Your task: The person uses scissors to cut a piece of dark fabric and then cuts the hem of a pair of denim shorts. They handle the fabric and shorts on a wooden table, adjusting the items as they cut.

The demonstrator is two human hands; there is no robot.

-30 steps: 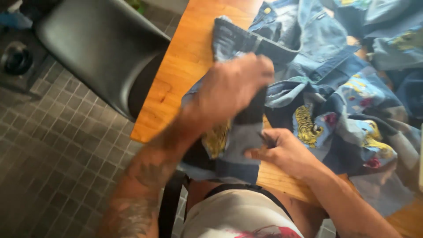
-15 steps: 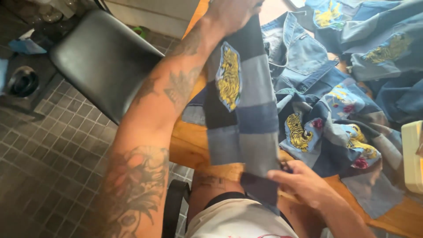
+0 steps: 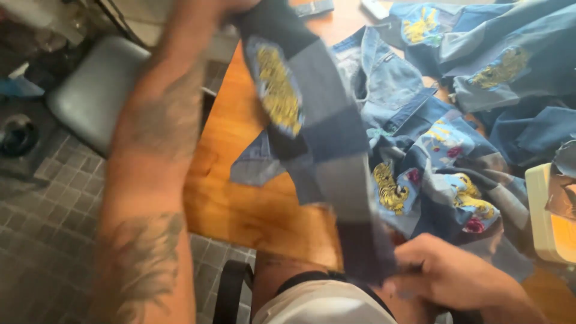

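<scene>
A long strip of patchwork denim [image 3: 324, 144] with a yellow embroidered patch hangs stretched between my two hands. My left hand [image 3: 240, 6] is raised at the top edge of the view, mostly cut off, gripping the strip's upper end. My right hand [image 3: 450, 276] is low near my lap, closed on the strip's lower end. The strip runs in front of the wooden table [image 3: 240, 204]. My tattooed left forearm crosses the left half of the view.
A heap of blue denim garments [image 3: 456, 138] with yellow and red embroidery covers the table's right side. A pale yellow box [image 3: 549, 210] sits at the right edge. A grey padded chair [image 3: 96, 90] stands on the tiled floor at left.
My left hand lifted the denim strip from the table up to the top of the view, pulling it taut. My right hand stayed low, holding the bottom end.
</scene>
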